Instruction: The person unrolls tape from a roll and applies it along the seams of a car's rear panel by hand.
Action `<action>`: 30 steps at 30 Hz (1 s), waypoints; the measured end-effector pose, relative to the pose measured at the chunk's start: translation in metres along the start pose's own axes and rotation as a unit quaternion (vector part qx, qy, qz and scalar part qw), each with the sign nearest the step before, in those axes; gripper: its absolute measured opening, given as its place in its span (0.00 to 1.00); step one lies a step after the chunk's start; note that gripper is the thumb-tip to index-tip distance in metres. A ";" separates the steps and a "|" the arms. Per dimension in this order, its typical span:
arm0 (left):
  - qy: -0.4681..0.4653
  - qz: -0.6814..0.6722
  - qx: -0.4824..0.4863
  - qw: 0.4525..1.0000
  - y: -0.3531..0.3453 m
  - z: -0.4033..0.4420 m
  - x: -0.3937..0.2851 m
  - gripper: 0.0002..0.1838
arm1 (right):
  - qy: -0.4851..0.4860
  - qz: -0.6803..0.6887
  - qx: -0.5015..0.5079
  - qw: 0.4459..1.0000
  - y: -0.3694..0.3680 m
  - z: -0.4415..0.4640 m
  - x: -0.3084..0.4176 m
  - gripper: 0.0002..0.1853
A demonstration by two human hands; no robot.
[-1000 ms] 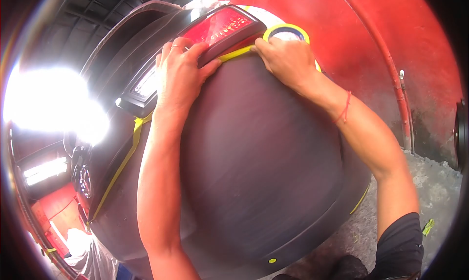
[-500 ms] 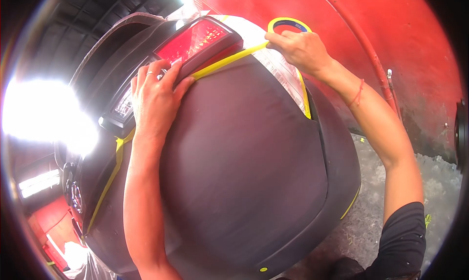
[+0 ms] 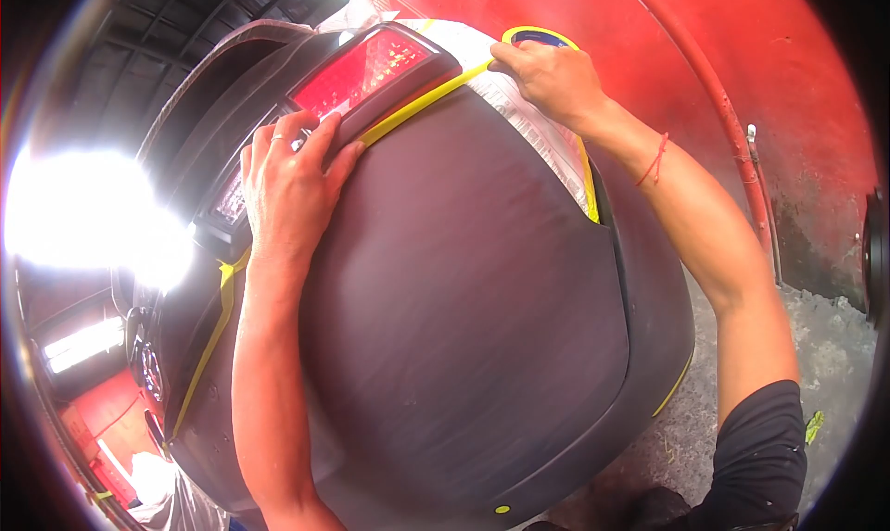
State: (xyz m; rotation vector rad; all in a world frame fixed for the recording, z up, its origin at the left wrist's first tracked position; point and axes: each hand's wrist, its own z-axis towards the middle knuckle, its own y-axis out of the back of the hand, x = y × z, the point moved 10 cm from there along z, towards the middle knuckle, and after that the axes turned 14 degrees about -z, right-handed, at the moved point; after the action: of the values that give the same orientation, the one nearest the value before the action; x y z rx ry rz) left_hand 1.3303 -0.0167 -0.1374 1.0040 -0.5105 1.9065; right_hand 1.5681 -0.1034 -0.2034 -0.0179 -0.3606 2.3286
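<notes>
My right hand is closed on a roll of yellow masking tape, whose ring shows behind the fingers. A strip of the tape runs taut from the roll along the lower edge of a red tail light. At the strip's other end, my left hand has its thumb on the tape. The left fingers are apart and rest on the light's housing, partly covering it. Below the strip spreads a dull dark body panel of a car.
Printed masking paper edged with yellow tape covers the car's side. More yellow tape runs down the left. A red wall with a red pipe stands at the right, above a grey floor. A bright light glares at left.
My right hand and the roll have moved slightly left and up, bringing the strip closer along the tail light's edge. My left hand stays at the light. The view has shifted a little.
</notes>
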 end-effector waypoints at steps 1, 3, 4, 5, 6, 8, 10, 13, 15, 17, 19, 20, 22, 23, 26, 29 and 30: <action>0.000 -0.001 0.006 1.000 0.001 0.001 -0.001 0.20 | -0.007 0.000 0.011 1.000 -0.003 0.000 0.000 0.09; -0.001 -0.001 0.013 1.000 0.004 0.005 -0.001 0.20 | -0.014 -0.002 0.018 1.000 -0.007 -0.001 0.000 0.09; -0.013 0.004 0.023 1.000 0.004 0.008 -0.003 0.19 | -0.019 -0.005 0.028 0.999 -0.011 -0.002 0.000 0.09; -0.026 0.010 0.034 0.999 0.003 0.009 -0.005 0.19 | -0.018 -0.005 0.028 0.999 -0.011 -0.002 0.002 0.09; -0.026 0.010 0.034 0.999 0.004 0.011 -0.005 0.19 | -0.023 0.004 0.028 0.999 -0.012 -0.002 0.002 0.09; -0.029 0.001 0.039 0.999 0.003 0.015 -0.006 0.18 | -0.030 0.011 0.028 0.999 -0.014 -0.001 0.002 0.09; -0.026 -0.003 0.034 0.999 0.002 0.015 -0.006 0.17 | -0.031 0.008 0.022 0.999 -0.014 -0.001 0.003 0.08; -0.018 -0.008 0.030 0.999 0.002 0.014 -0.003 0.17 | -0.025 0.020 0.025 0.999 -0.019 -0.003 0.001 0.07; -0.016 -0.010 0.033 0.999 0.002 0.014 -0.002 0.17 | -0.027 0.021 0.028 0.999 -0.017 -0.004 0.001 0.07; -0.010 -0.010 0.035 0.999 0.001 0.014 -0.001 0.17 | -0.030 0.022 0.031 0.999 -0.017 -0.006 0.000 0.07; -0.015 -0.009 0.033 0.999 0.001 0.014 -0.002 0.17 | -0.021 0.018 0.021 0.999 -0.018 -0.004 0.001 0.07; -0.020 -0.006 0.031 0.999 0.001 0.014 -0.002 0.17 | -0.021 0.017 0.021 0.999 -0.019 -0.004 0.002 0.07; -0.022 -0.008 0.029 0.999 0.001 0.014 -0.002 0.17 | -0.026 0.014 0.026 0.999 -0.021 -0.003 0.003 0.08; -0.024 -0.010 0.028 0.999 0.002 0.014 -0.003 0.17 | -0.025 0.014 0.025 0.999 -0.021 -0.004 0.003 0.08; -0.023 -0.007 0.024 0.999 0.003 0.014 -0.003 0.17 | -0.028 0.015 0.017 0.999 -0.023 -0.005 0.005 0.09; -0.027 -0.009 0.019 0.999 0.002 0.013 -0.003 0.17 | -0.040 0.033 0.002 0.999 -0.023 -0.005 0.003 0.10; -0.027 -0.011 0.019 0.999 0.001 0.013 -0.003 0.17 | -0.040 0.037 0.003 0.998 -0.024 -0.005 0.004 0.10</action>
State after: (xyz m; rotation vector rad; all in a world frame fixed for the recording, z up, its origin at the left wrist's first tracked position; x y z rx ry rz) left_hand 1.3361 -0.0277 -0.1318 1.0846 -0.4933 1.8807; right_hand 1.5828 -0.0830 -0.2014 0.0667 -0.3982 2.4091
